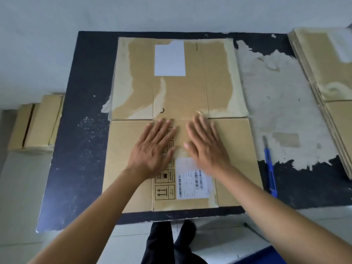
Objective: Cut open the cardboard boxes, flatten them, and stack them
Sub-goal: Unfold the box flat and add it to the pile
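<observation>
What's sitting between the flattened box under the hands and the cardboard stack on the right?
In the head view, a blue utility knife lies on the worn table between the flattened box and the stack of flattened boxes, touching neither.

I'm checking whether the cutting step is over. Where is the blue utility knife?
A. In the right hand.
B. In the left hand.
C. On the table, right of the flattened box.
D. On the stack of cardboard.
C: the blue utility knife lies on the table beside the right edge of the flattened box, while the left hand and right hand both press flat on that box.
</observation>
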